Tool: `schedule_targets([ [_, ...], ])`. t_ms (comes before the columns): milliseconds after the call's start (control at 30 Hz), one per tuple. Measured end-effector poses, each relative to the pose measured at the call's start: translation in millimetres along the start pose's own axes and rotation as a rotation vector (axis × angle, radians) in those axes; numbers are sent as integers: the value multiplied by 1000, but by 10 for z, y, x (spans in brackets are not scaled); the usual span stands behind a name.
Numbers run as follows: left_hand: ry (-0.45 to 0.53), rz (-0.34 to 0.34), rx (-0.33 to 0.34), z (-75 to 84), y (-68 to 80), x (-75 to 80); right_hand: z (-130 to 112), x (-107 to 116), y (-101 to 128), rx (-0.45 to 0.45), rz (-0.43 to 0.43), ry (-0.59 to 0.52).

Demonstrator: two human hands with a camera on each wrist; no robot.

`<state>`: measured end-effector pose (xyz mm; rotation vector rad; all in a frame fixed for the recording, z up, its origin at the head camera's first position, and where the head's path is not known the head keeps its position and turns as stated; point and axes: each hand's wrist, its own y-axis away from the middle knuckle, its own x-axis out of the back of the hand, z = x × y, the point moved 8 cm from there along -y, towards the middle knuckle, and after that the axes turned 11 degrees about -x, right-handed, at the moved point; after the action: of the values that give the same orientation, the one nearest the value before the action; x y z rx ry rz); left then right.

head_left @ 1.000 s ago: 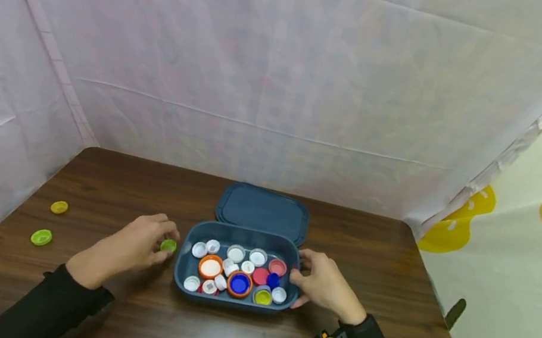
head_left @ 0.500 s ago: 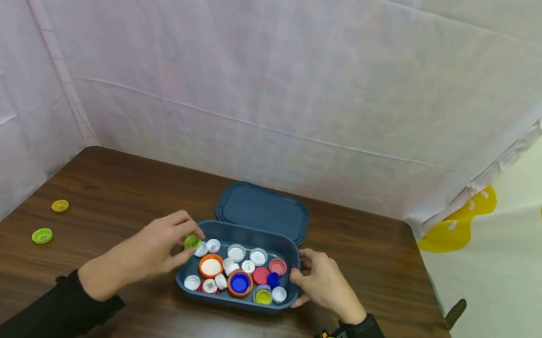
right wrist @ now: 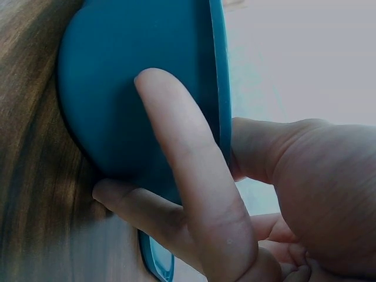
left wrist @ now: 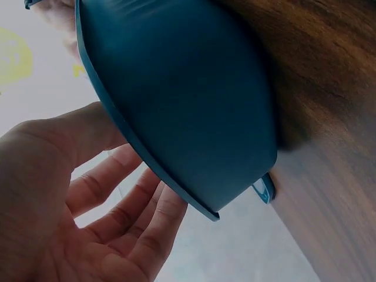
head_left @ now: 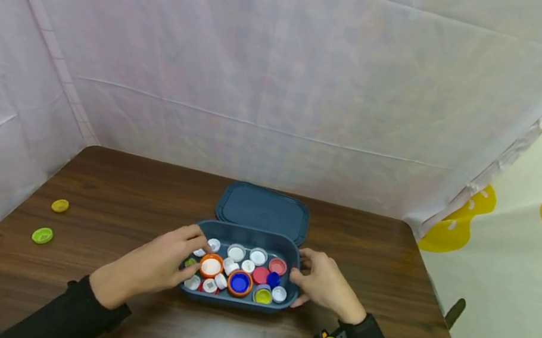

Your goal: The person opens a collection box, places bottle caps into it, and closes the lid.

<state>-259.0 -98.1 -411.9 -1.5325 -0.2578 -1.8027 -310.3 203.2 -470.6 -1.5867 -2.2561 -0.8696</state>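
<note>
A dark blue plastic box (head_left: 231,302) holds several bottle caps in white, red, orange, blue and yellow. My left hand (head_left: 160,255) reaches over the box's left rim, thumb and fingers spread apart inside it. Between them a green bottle cap (head_left: 190,263) shows low in the box. From the left wrist view, the fingertips vanish behind the rim of the box (left wrist: 188,100). My right hand (head_left: 324,284) grips the right end of the box. In the right wrist view, its fingers (right wrist: 194,158) lie along the outer wall and the thumb goes over the rim.
Behind the box lies its dark blue lid (head_left: 264,210). At the table's left side are a yellow cap (head_left: 60,206) and a light green cap (head_left: 42,235). White cloth (head_left: 266,71) hangs at the table's back and left.
My left hand has carried the green cap rightward from beside the box, over the rim and down into it, and its fingers have spread. My right hand stays on the box.
</note>
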Motion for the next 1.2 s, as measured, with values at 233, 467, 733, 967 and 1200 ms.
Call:
schedule_targets([
  [233, -27, 55, -39, 26, 21, 64, -5, -1, -5, 11, 6, 2],
  [467, -69, 99, -47, -37, 75, 170, -17, -4, 6, 18, 16, 8],
  [733, -109, 158, 15, -262, 176, 340, -17, -27, 10, 20, 10, -1],
  [967, -120, 161, 154, -618, 360, 444, -14, -5, 10, 22, 18, 6],
  [1200, -135, 126, 288, -1059, 669, 541, -8, 4, 7, 18, 27, 9],
])
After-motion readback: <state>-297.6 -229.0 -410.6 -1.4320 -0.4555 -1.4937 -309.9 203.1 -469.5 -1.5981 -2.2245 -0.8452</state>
